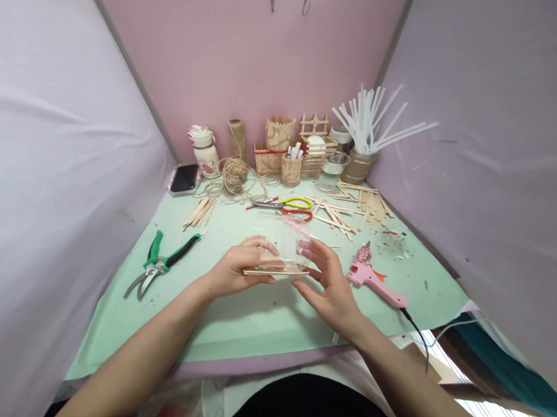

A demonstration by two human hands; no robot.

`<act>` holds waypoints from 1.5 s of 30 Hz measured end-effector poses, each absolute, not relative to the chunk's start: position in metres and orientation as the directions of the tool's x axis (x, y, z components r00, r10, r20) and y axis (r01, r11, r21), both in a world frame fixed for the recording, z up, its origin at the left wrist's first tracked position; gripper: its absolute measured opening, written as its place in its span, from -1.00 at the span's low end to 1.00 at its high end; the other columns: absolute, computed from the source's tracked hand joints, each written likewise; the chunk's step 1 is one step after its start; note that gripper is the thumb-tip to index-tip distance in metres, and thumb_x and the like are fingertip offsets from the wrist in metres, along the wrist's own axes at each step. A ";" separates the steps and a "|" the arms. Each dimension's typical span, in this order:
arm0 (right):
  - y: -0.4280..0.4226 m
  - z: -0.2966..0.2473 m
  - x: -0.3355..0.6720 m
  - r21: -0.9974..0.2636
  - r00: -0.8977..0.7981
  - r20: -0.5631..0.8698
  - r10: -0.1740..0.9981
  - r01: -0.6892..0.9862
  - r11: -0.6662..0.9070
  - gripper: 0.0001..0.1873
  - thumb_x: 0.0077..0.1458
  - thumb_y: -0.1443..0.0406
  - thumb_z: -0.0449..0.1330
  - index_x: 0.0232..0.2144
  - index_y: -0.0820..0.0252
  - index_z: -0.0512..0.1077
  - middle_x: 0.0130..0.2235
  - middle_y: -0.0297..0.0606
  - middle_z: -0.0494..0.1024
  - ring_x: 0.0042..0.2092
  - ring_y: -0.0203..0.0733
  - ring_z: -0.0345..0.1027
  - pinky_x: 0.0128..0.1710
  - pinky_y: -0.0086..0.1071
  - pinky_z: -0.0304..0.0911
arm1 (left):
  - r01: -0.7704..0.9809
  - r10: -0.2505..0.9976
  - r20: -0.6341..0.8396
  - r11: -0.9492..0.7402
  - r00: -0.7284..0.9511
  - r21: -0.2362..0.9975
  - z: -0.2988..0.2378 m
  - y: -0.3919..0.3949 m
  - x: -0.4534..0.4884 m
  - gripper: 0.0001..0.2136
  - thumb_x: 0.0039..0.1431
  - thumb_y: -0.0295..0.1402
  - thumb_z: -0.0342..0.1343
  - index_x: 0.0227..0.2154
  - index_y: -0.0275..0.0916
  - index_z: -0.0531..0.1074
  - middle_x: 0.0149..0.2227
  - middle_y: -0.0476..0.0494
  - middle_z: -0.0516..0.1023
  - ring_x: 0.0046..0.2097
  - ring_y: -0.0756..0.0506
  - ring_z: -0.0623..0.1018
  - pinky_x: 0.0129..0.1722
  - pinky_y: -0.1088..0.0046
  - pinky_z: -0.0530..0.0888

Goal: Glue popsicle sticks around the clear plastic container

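Note:
My left hand point(244, 265) is closed on the left side of a clear plastic cup point(287, 242), its thumb below and its fingers above. A flat craft stick point(275, 272) runs along the cup's near side, level with my left thumb. My right hand point(328, 287) curves round the cup's right side; its fingertips touch the clear plastic, while its thumb sits lower, apart from the stick. Both hands are above the green tabletop point(233, 324). Just beyond the cup lie scissors point(290, 204) with yellow and red handles.
Green-handled pruning shears point(157, 266) lie left; a pink hot glue gun point(375, 281) with a cord lies right. Loose craft sticks point(333, 214) are spread behind. Farther back stand twine point(233, 173), a bottle point(206, 153), a water cup point(329, 175) and a pot of glue sticks point(358, 166).

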State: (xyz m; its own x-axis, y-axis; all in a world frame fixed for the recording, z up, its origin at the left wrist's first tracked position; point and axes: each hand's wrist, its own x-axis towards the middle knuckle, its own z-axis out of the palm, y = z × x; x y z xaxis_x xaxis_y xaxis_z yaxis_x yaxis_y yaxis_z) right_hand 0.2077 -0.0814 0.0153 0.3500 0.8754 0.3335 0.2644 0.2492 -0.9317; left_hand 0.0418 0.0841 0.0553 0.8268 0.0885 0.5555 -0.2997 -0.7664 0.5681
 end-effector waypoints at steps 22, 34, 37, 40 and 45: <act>-0.088 0.011 0.229 -0.883 0.208 0.404 0.891 0.344 0.320 -0.34 0.20 0.32 0.21 0.25 -0.19 0.07 0.21 -0.15 0.27 0.24 -0.05 0.22 0.05 -0.08 0.46 | -0.237 -0.032 0.325 -0.752 0.945 0.615 0.062 0.078 0.040 -0.54 0.14 -0.29 0.25 0.12 -0.14 0.41 0.03 -0.25 0.57 0.10 -0.18 0.50 0.20 0.21 0.32; -0.088 0.011 0.229 -0.895 0.212 0.362 0.908 0.350 0.275 -0.37 0.20 0.31 0.19 0.24 -0.17 0.07 0.18 -0.14 0.31 0.24 -0.04 0.23 0.00 -0.10 0.49 | -0.213 -0.062 0.249 -0.736 0.966 0.643 0.063 0.077 0.040 -0.50 0.14 -0.26 0.24 0.17 -0.09 0.36 0.04 -0.22 0.57 0.06 -0.17 0.53 0.17 0.26 0.33; -0.088 0.010 0.229 -0.894 0.212 0.366 0.906 0.349 0.279 -0.36 0.20 0.33 0.19 0.24 -0.17 0.07 0.18 -0.15 0.31 0.23 -0.07 0.24 0.01 -0.12 0.48 | -0.213 -0.071 0.238 -0.731 0.969 0.648 0.064 0.076 0.040 -0.48 0.14 -0.27 0.24 0.18 -0.10 0.35 0.05 -0.22 0.56 0.05 -0.16 0.54 0.19 0.26 0.30; -0.088 0.009 0.230 -0.893 0.202 0.367 0.908 0.349 0.283 -0.35 0.20 0.33 0.19 0.24 -0.19 0.07 0.19 -0.16 0.30 0.23 -0.06 0.24 0.01 -0.11 0.48 | -0.181 -0.050 0.216 -0.743 0.975 0.645 0.063 0.075 0.040 -0.51 0.14 -0.25 0.24 0.15 -0.13 0.38 0.03 -0.22 0.57 0.04 -0.16 0.54 0.17 0.27 0.32; -0.090 0.013 0.232 -0.891 0.170 0.340 0.925 0.373 0.259 -0.31 0.19 0.34 0.19 0.27 -0.21 0.04 0.22 -0.18 0.28 0.27 -0.05 0.19 0.03 -0.10 0.47 | -0.164 -0.028 0.215 -0.745 0.976 0.646 0.062 0.077 0.039 -0.54 0.13 -0.22 0.24 0.11 -0.13 0.42 0.00 -0.21 0.58 0.03 -0.18 0.52 0.08 0.32 0.39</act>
